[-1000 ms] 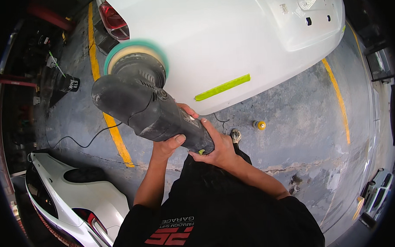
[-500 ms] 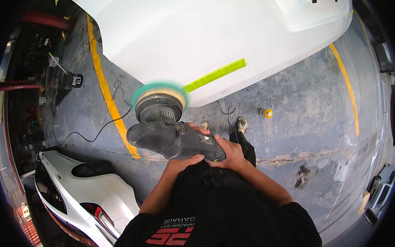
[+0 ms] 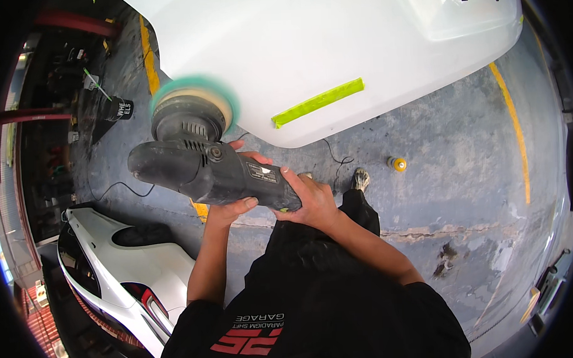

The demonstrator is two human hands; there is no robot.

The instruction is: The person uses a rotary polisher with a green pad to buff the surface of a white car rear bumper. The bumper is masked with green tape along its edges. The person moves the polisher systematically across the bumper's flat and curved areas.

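Both my hands grip a black power polisher [image 3: 201,169]. My left hand [image 3: 234,207] is closed under its body, with the thumb along the near side and fingertips showing on the far side. Round the rear end of the body, my right hand [image 3: 309,197] is closed too. The polisher's round pad [image 3: 198,97], blurred green at the rim, lies against the lower left edge of a large white car body panel [image 3: 282,53]. A strip of yellow-green tape [image 3: 318,103] is stuck on that panel, right of the pad.
A yellow bottle [image 3: 397,164] stands on the grey floor by my shoe [image 3: 361,179]. A black cord [image 3: 119,188] trails over the floor at left. Another white car [image 3: 125,260] is at lower left, and a black bucket [image 3: 121,109] farther up.
The polisher, with both my hands on it, has moved left and up, away from the tape toward the panel's left edge. The whole view has shifted slightly.
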